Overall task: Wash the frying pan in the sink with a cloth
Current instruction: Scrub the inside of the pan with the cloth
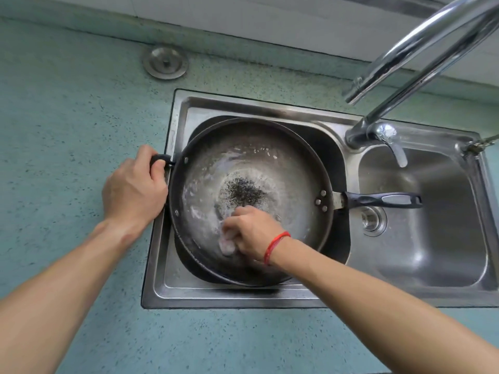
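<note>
Frying pan (270, 157): likely heavy, rigid, soap-slick; left hand (133, 188) clamps helper handle (160, 159); right hand (252, 230) fisted around soft cloth (226, 247).

left hand (134, 190) grips frying pan (270, 157); right hand (252, 232) presses cloth (227, 247)

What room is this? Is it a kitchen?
Most likely a kitchen. There is a steel double sink set in a blue-green counter, a tall tap over it, and a soapy frying pan being washed.

Left hand (135, 188) clenched in a grip; right hand (252, 230) fisted.
</note>
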